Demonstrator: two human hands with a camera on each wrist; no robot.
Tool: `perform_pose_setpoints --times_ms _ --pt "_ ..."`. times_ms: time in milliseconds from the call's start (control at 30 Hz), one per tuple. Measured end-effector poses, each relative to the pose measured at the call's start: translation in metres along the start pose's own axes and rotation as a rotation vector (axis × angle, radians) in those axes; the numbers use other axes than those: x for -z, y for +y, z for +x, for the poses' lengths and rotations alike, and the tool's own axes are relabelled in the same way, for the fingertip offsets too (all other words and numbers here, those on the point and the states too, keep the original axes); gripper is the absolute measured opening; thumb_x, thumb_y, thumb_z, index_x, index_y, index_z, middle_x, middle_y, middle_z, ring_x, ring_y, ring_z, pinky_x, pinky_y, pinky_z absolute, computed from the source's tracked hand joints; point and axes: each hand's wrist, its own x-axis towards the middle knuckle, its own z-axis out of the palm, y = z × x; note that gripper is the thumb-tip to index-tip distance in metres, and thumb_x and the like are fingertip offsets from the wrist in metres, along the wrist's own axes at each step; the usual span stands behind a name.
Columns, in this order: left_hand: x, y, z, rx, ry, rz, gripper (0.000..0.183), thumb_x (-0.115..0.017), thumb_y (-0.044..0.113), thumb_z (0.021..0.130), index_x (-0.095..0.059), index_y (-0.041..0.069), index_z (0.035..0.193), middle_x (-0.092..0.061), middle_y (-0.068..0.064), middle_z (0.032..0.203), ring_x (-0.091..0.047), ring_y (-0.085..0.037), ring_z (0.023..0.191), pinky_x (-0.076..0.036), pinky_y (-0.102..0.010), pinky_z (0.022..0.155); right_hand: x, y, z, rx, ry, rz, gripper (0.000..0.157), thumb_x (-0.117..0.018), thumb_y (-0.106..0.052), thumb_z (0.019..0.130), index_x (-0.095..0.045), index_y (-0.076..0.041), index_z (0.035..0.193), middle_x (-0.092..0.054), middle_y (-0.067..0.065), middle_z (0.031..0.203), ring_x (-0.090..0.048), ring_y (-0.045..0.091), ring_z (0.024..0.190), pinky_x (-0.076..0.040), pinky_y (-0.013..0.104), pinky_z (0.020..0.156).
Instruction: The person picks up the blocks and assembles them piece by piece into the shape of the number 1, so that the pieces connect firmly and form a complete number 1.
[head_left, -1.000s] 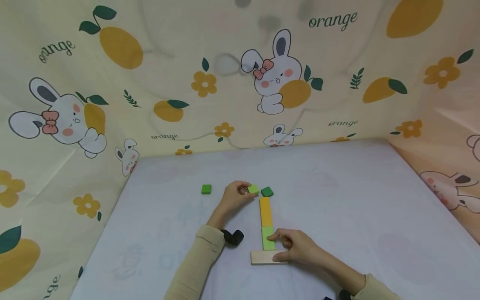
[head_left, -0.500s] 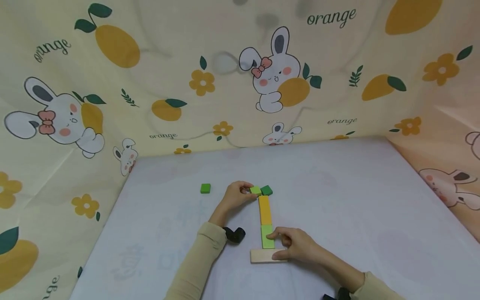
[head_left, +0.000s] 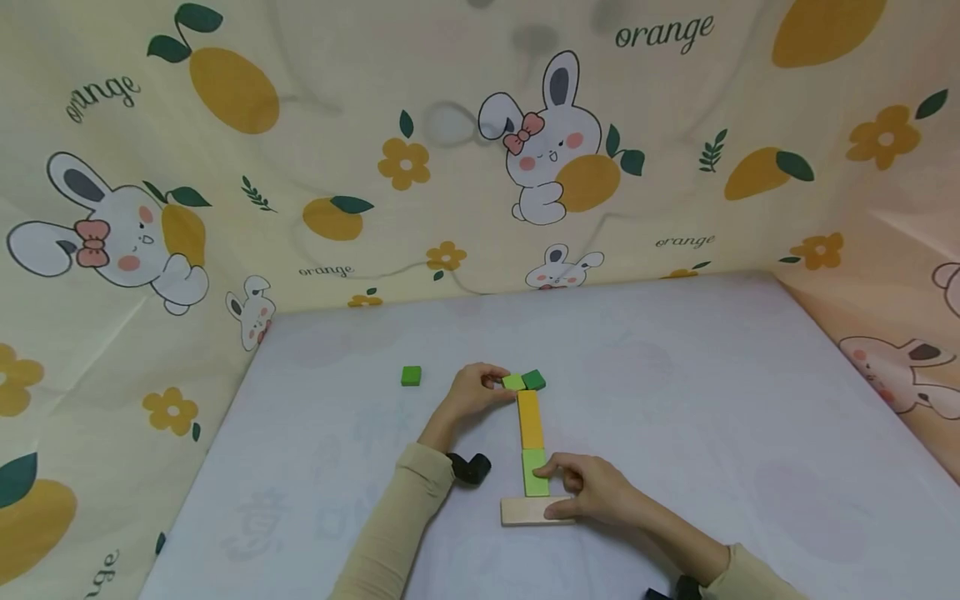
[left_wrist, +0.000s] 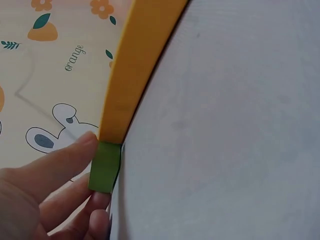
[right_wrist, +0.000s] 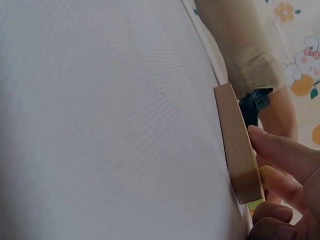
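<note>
In the head view, my left hand [head_left: 472,392] pinches a small light green block [head_left: 513,382] between thumb and fingers. That block sits right beside a dark green block [head_left: 534,380], at the far end of a yellow block [head_left: 529,419]. In the left wrist view, a green block [left_wrist: 106,167] lies at my fingertips against the yellow block [left_wrist: 137,65]. My right hand [head_left: 600,492] holds the right end of a plain wooden block [head_left: 521,512] with the thumb, while its index fingertip touches a longer light green block [head_left: 534,483]. This green block joins the yellow and wooden ones.
A loose green block [head_left: 411,376] lies to the left of my left hand. White cloth [head_left: 675,392] covers the table, and a patterned curtain [head_left: 450,108] stands behind it. Each wrist wears a black device [head_left: 471,469].
My left hand has slid the small light green block to the right, closing the gap to the dark green block. The right hand keeps its place on the wooden block.
</note>
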Motion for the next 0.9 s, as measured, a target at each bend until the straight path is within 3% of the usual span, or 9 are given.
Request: perform_pose_setpoints --times_ms 233,633,900 --pt "-0.0001 0.0013 -0.0007 0.009 0.02 0.03 0.028 -0.072 0.02 0.086 -0.072 0.003 0.108 -0.069 -0.016 0.105 -0.053 -0.013 0.081 -0.039 -0.018 0.069 -0.0007 0.0006 0.0012 0.002 -0.001 -0.009 0.042 -0.082 -0.031 0.072 -0.069 -0.013 0.108 -0.03 -0.009 0.063 -0.027 -0.001 0.057 -0.022 0.017 0.054" --pt "-0.0024 -0.0021 -0.0005 0.024 0.051 0.027 0.026 -0.072 0.02 0.085 -0.072 0.005 0.107 -0.069 -0.015 0.102 -0.049 -0.012 0.078 -0.037 -0.019 0.067 -0.0013 -0.0007 0.002 0.014 -0.009 0.0 0.042 -0.082 -0.03 0.072 -0.069 -0.012 0.107 -0.03 -0.009 0.062 -0.026 -0.001 0.057 -0.023 0.017 0.054" --pt "0.0049 -0.0025 -0.0049 -0.007 0.064 -0.011 0.029 -0.071 0.02 0.086 -0.07 0.003 0.109 -0.07 -0.016 0.102 -0.058 -0.016 0.084 -0.044 -0.02 0.072 0.0002 -0.0016 0.0022 -0.015 -0.011 -0.007 0.042 -0.082 -0.031 0.072 -0.068 -0.014 0.108 -0.03 -0.008 0.063 -0.027 0.0 0.058 -0.023 0.018 0.054"
